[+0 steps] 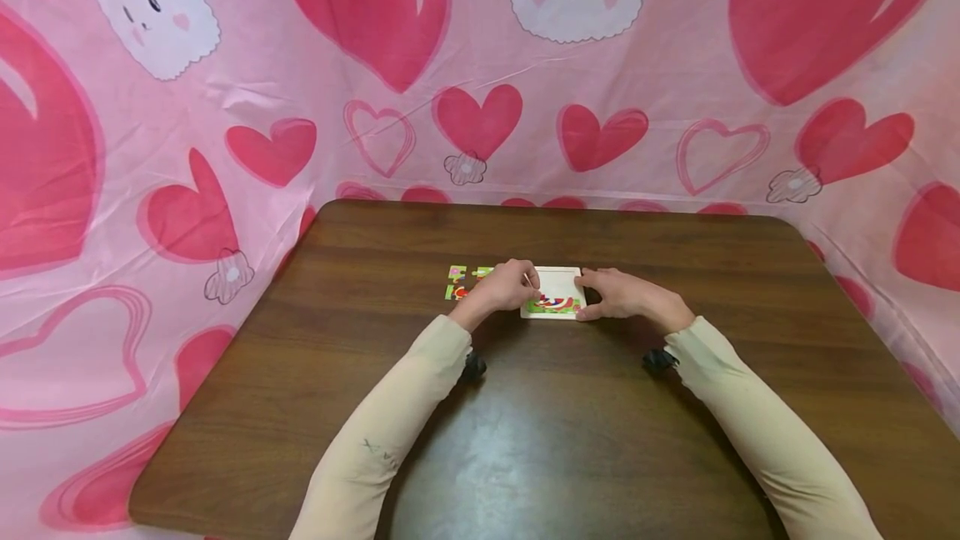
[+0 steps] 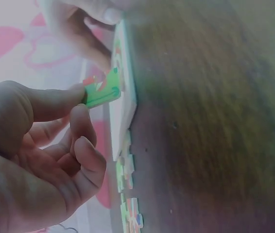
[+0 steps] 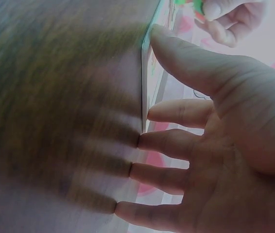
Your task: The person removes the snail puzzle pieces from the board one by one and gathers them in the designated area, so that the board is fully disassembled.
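Between thumb and fingers, my left hand (image 1: 508, 286) pinches a green jigsaw puzzle piece (image 2: 101, 92) with a bit of red, held at the left side of a white puzzle tray (image 1: 558, 277). Joined pieces with a green, red and white picture (image 1: 558, 306) lie along the tray's near edge. The right hand (image 1: 626, 296) rests at the tray's right edge, thumb and index finger touching it. In the right wrist view its other fingers (image 3: 162, 175) are spread, their tips on the table.
Loose puzzle pieces (image 1: 457, 272) lie on the brown wooden table (image 1: 525, 423) left of the tray, partly hidden by the left hand. A pink cloth with hearts (image 1: 480, 119) hangs behind and beside the table. Each wrist bears a small black device (image 1: 660, 360).
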{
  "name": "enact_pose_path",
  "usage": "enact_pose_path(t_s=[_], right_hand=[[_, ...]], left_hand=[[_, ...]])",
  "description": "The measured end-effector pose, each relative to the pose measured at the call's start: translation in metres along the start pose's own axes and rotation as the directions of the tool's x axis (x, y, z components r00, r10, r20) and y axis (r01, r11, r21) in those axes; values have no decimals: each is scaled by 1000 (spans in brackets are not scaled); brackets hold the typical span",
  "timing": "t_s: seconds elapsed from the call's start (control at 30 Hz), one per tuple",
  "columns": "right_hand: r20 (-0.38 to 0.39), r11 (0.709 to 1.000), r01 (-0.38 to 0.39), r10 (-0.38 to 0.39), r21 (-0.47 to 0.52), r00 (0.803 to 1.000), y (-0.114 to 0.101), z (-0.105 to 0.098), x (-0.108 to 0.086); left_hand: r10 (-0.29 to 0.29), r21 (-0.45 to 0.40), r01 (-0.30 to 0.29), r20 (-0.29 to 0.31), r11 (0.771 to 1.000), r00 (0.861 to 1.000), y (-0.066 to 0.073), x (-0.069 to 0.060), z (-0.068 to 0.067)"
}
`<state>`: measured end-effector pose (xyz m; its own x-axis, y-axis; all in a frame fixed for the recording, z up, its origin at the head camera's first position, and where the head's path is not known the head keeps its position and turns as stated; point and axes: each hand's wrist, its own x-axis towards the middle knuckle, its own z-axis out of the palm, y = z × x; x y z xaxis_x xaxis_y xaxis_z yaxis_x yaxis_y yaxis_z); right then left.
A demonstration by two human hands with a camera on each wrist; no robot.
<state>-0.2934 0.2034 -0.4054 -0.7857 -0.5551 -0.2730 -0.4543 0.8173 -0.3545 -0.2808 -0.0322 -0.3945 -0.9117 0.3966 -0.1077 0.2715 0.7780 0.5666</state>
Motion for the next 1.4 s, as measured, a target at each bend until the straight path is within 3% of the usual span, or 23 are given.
enact_pose_path(t_s=[0.13, 0.5, 0.9, 1.4], right_hand=[[-5, 1000, 14, -14, -6, 1000, 0, 2, 1], [4, 1000, -25, 24, 11, 1000, -1, -1, -1], [-12, 1000, 13, -14, -21, 1000, -1, -1, -1], [-14, 1000, 5, -5, -26, 1000, -2, 0, -1]], left_hand=[[11, -56, -11, 8, 998, 1000, -3, -5, -4], [28, -204, -22, 25, 979, 999, -10, -26, -31], [14, -269, -4, 36, 963, 999, -31, -43, -47], [-23, -256, 37, 58, 966, 998, -67, -53, -59]])
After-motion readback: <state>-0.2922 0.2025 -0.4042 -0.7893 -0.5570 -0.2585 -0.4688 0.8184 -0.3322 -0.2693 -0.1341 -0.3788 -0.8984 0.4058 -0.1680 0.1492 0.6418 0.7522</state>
